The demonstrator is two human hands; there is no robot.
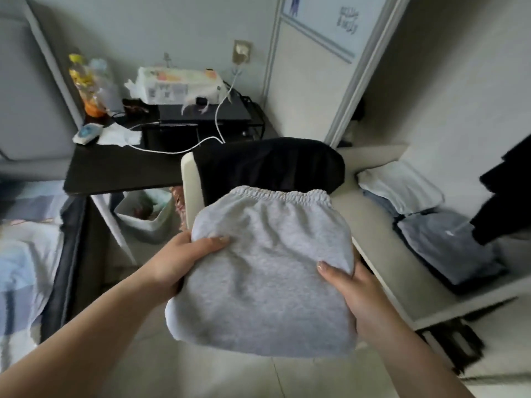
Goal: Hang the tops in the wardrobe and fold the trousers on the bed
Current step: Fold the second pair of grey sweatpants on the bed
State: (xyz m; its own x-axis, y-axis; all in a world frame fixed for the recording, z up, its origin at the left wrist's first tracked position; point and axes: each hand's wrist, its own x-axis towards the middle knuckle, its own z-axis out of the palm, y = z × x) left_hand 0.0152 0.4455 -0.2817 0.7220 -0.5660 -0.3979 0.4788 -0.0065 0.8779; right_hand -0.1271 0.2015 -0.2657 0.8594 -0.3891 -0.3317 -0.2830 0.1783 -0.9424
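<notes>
Between the two hands, above the floor in front of the open wardrobe [431, 133], sit the folded grey trousers [267, 271]. The left hand [184, 259] and right hand [347, 285] grip opposite edges, thumbs on top, waistband pointing away.

Beneath the folded grey trousers [267, 271] both hands' fingers disappear; the dark hanging garment [505, 196] runs off frame.

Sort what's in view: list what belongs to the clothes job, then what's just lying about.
Part of the job:
folded grey trousers, held by left hand and right hand
black garment
wardrobe shelf with folded clothes
bed

Lying about:
tissue pack
bottle
white cable
bin
</notes>
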